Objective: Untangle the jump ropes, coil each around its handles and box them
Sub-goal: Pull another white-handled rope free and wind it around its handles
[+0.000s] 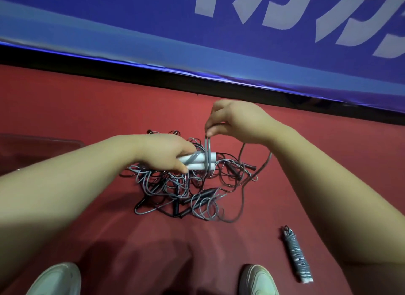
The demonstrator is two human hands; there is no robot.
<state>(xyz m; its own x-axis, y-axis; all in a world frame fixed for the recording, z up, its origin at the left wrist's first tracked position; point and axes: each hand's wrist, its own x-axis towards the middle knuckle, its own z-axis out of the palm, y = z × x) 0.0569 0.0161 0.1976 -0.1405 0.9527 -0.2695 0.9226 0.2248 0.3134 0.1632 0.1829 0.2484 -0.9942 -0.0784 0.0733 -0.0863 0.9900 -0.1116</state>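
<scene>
Gripping a pair of white handles, the left hand curls round them just above the tangled ropes on the red floor. The right hand pinches a grey cord loop wrapped over those handles. Near right, a coiled rope lies well apart. Far left sits a clear box.

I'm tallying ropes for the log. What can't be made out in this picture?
All in the head view:
Tangled pile: rope count; gray and black cords overlap.
White handles: near ends hidden in the left hand grip.
Gray loop: its top is hidden in the right hand pinch.
Clear box: cut by the left edge, partly behind the left forearm; contents unseen.
Banner lettering: cut by the top and right edges.
</scene>
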